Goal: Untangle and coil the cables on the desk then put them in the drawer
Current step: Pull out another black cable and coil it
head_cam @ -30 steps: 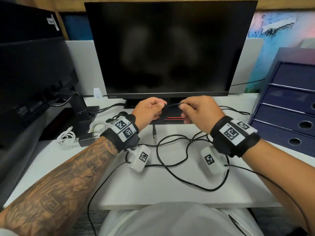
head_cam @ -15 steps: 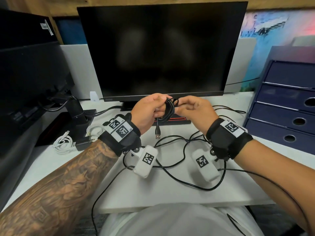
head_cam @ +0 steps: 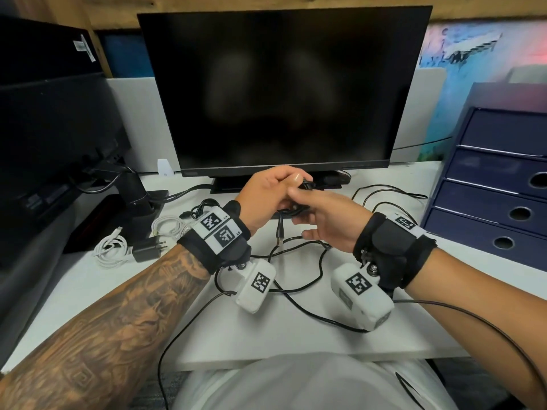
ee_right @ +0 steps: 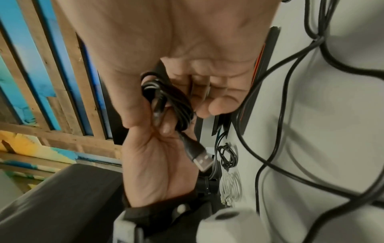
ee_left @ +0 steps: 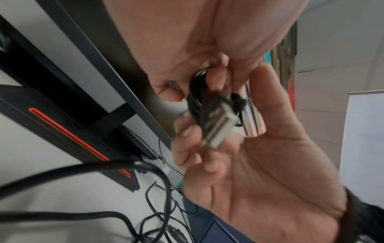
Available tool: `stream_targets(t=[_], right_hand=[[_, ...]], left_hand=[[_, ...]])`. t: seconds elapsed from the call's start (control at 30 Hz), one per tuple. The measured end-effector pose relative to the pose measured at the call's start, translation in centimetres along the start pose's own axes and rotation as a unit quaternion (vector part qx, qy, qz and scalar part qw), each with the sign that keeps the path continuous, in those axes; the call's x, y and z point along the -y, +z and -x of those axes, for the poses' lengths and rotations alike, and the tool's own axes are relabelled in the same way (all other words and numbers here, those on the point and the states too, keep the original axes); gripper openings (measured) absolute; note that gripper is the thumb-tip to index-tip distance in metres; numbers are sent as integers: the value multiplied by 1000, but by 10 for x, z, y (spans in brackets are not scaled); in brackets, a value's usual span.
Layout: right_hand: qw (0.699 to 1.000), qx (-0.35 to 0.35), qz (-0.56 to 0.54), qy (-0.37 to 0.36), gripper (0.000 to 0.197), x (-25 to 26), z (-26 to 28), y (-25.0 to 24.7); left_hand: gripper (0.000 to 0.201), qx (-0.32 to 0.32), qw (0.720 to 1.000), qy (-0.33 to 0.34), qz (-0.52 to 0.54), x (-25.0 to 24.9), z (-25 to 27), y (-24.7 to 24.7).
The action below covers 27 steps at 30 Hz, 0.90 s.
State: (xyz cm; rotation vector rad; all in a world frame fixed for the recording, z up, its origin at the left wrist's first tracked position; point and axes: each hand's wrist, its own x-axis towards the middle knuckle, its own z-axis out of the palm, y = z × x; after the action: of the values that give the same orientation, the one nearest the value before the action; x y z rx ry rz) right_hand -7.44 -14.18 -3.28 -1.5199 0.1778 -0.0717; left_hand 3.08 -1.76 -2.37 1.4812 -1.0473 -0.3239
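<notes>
A black USB cable is wound into a small coil and held up over the desk in front of the monitor. My left hand grips the coil from the left with curled fingers. My right hand meets it from the right, with the thumb on one side of the coil and the curled fingers on the other. The silver USB plug hangs free below both hands. The dark blue drawer unit at the right has all its drawers closed.
A long black cable lies tangled on the white desk under my wrists. At the left lie two white coiled cables, a black charger and a small black coil. The monitor stands behind.
My right hand has turned and closed in on the coil, its thumb now on top and its fingers beneath. The left hand keeps its grip. The plug still dangles.
</notes>
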Motion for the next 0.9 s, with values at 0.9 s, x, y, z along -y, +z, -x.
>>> stream_targets(t=[0.9], right_hand=[[962,-141,206,-115,35,28,9,-4]], left_hand=[[21,21,998,3,-54,-6,3,-21]])
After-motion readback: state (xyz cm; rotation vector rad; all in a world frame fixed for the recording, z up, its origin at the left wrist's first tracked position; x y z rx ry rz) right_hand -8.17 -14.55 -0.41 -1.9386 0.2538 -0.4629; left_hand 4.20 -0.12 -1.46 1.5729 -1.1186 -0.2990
